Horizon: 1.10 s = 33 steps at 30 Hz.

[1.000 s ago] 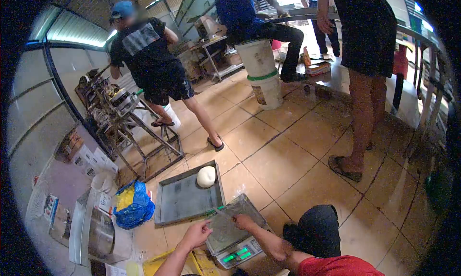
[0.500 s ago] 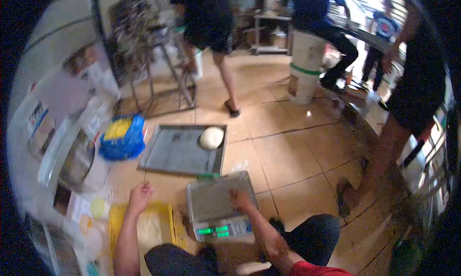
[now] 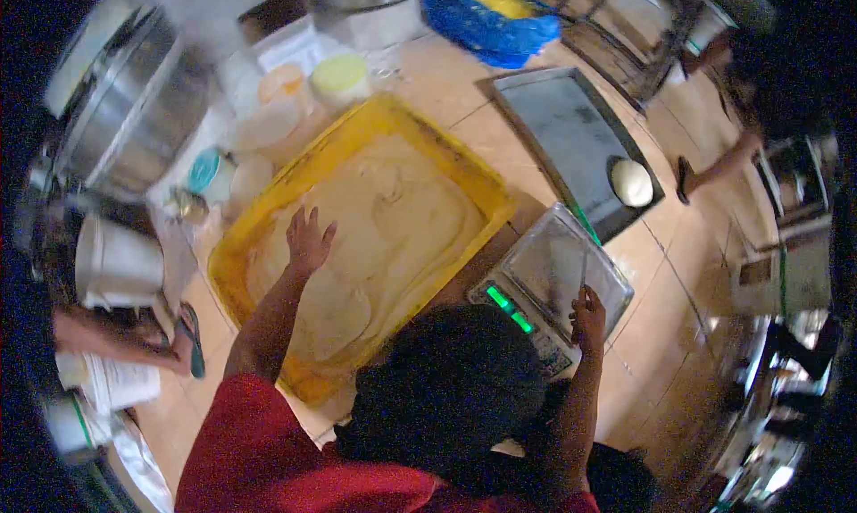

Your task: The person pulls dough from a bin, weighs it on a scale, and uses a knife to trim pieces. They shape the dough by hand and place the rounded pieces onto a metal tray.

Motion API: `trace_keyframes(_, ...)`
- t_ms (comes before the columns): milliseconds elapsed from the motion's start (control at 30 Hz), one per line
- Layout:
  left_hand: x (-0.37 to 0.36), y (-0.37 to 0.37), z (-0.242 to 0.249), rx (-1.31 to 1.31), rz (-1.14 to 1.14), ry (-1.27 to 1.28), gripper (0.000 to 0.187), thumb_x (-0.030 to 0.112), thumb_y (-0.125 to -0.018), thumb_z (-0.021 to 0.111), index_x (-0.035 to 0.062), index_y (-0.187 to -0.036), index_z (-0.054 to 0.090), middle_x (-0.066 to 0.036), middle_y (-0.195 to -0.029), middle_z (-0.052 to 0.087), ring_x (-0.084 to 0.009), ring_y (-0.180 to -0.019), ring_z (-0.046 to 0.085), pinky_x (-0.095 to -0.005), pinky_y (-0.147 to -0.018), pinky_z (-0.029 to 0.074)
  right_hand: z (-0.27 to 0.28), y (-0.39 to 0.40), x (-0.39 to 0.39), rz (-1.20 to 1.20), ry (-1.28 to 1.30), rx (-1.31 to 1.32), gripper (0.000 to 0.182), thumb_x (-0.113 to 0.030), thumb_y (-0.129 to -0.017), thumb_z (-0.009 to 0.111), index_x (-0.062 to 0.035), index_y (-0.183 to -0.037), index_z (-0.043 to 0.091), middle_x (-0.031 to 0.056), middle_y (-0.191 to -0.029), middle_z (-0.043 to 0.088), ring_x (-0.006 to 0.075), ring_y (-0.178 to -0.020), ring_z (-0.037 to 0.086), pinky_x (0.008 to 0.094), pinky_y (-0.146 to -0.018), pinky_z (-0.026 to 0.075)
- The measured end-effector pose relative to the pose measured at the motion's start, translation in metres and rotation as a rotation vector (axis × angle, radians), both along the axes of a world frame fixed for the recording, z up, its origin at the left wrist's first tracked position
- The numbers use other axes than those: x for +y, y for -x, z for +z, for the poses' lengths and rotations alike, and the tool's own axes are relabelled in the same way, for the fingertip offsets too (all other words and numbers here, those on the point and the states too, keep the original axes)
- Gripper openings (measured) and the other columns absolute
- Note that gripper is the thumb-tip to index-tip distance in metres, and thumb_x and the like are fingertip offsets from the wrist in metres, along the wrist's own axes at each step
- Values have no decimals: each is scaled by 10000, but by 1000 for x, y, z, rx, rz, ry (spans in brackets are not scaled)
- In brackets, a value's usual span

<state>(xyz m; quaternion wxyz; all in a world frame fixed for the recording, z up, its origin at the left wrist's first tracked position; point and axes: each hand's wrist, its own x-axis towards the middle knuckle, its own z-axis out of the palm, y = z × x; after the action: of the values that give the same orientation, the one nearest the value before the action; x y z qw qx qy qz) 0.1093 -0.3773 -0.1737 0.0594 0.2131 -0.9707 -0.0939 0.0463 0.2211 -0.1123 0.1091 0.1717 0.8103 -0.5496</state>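
Note:
My left hand (image 3: 310, 241) is open, fingers spread, over the pale dough (image 3: 393, 209) that fills a wide yellow tub (image 3: 259, 196). My right hand (image 3: 586, 316) is closed around a thin, straight, blade-like tool (image 3: 585, 267) that points away from me. That hand is at the right side of the digital scale (image 3: 558, 254), overlapping its metal platform in this view. The scale's green display is lit. Beyond it, a round dough ball (image 3: 632, 183) rests at the near right corner of a dark metal tray (image 3: 571, 120).
A blue plastic bag (image 3: 491, 31) with something yellow on it lies past the tray. Small tubs, including a yellow-lidded one (image 3: 340, 75), stand beyond the dough tub. At left are a white bucket (image 3: 119, 261) and another person's sandalled foot (image 3: 185, 348); another person's leg (image 3: 723, 166) is at right.
The view has swung left and down, bringing the whole dough tub into sight. My left hand, fingers curled before, now spreads over the dough. My right hand stays by the scale.

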Motion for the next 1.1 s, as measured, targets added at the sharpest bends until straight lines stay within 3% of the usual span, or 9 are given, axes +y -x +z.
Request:
trace_keyframes(167, 25, 31, 33, -123, -5, -95, 723, 539, -836, 494, 71, -1362, 328, -237, -1415, 236, -404, -1301, 235, -585, -1030, 199, 37, 6, -47, 102, -114, -15, 475, -177, -813, 614, -48, -1253, 487, 58, -760, 571, 135, -591, 541, 266, -510, 443)
trace_keyframes(433, 32, 124, 76, -606, -605, 112, 1179, 544, -401, 831, 275, -1404, 272, -172, -1495, -75, -362, -1378, -50, -708, -989, 120, 57, 28, -61, 111, -118, 55, 449, -124, -819, 608, -45, -1247, 498, 73, -884, 625, 120, -606, 543, 252, -514, 443)
trace_keyframes(500, 32, 143, 64, -607, -654, 38, 1070, 539, -439, 820, 266, -1362, 352, -164, -1498, -46, -381, -1370, -62, -722, -975, 103, 60, 33, -70, 138, -143, 40, 454, -112, -813, 612, -24, -1244, 498, 108, -1044, 636, 161, -717, 606, 279, -606, 488)
trace_keyframes(567, 36, 152, 55, -615, -694, -42, 964, 534, -476, 808, 257, -1320, 432, -157, -1501, -17, -401, -1363, -74, -737, -961, 87, 50, 47, -81, 251, -228, 125, 459, -112, -819, 600, -21, -1255, 489, 99, -991, 630, 157, -718, 603, 283, -618, 489)
trace_keyframes(667, 44, 160, 32, -494, -519, -221, 724, 481, -558, 783, 166, -1176, 574, -173, -1444, 248, -382, -1341, 182, -635, -1011, 198, 52, 71, -129, 480, -366, 513, 452, -124, -823, 597, -10, -1247, 491, 124, -1039, 632, 186, -866, 627, 304, -749, 497)
trace_keyframes(767, 35, 162, -7, -478, -531, -428, 521, 478, -741, 649, 47, -1033, 633, -185, -1010, 627, -279, -969, 596, -374, -925, 405, 53, 99, -202, 594, -358, 427, 405, -81, -807, 543, -45, -1210, 521, 188, -1114, 596, 288, -996, 603, 367, -862, 470)
trace_keyframes(867, 28, 141, 9, -762, -460, -776, 528, 517, -720, 636, 104, -1049, 642, -120, -1155, 591, -254, -1063, 544, -387, -915, 405, 52, 121, -274, 846, -582, 389, 388, -71, -790, 495, -135, -1168, 555, 212, -1062, 590, 375, -952, 587, 434, -839, 477)
trace_keyframes(933, 24, 127, 3, -920, -576, -706, 529, 475, -801, 581, 90, -1164, 584, -120, -1057, 625, -232, -1039, 549, -413, -918, 410, 36, 125, -313, 931, -685, 286, 400, -91, -789, 502, -186, -1173, 554, 188, -981, 608, 366, -906, 602, 430, -802, 489)
trace_keyframes(1100, 4, 31, -12, -282, -909, -811, 566, 383, -723, 640, 119, -1207, 512, -92, -1083, 595, -252, -1078, 529, -444, -957, 402, -27, 107, -365, 1076, -742, 269, 421, -87, -796, 485, -208, -1195, 545, 162, -930, 621, 345, -922, 599, 423, -798, 486)
